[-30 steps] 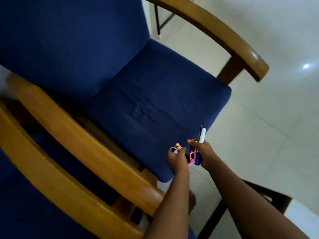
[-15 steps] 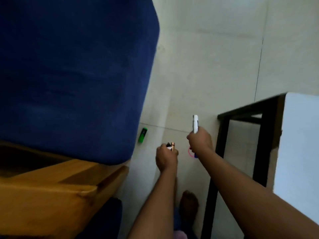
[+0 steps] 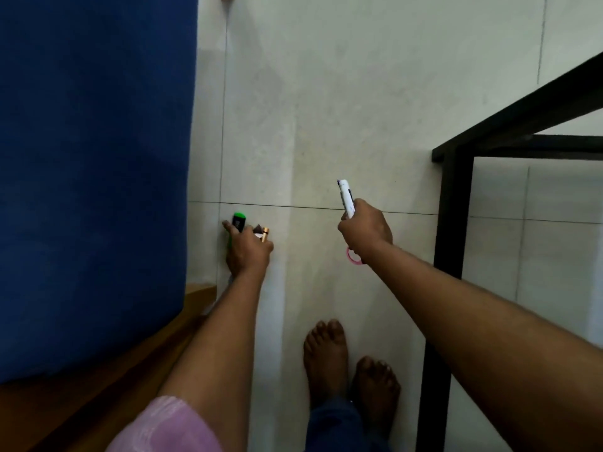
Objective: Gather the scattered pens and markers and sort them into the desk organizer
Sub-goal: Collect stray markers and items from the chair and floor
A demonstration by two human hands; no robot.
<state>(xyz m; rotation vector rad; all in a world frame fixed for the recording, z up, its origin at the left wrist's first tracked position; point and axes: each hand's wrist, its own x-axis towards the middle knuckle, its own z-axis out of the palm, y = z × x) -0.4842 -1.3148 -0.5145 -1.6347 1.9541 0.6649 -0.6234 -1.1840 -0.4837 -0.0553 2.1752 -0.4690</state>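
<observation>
My left hand (image 3: 247, 252) is down at the floor beside the chair, fingers curled on a green highlighter (image 3: 238, 222) with a dark body. The same hand also holds a gold-tipped pen (image 3: 265, 234) and another small dark item. My right hand (image 3: 367, 233) grips a white marker (image 3: 346, 199) that sticks up from the fist, with a pink loop (image 3: 353, 257) showing below the wrist. The desk organizer is out of view.
A blue upholstered chair cushion (image 3: 94, 164) with a wooden frame (image 3: 98, 386) fills the left. A black metal table frame (image 3: 452, 223) stands at the right. Pale floor tiles (image 3: 326, 93) lie between them. My bare feet (image 3: 346, 363) are at the bottom.
The view swung from the chair seat down to the floor. My left hand moved left and took hold of the green highlighter that lay on the tiles.
</observation>
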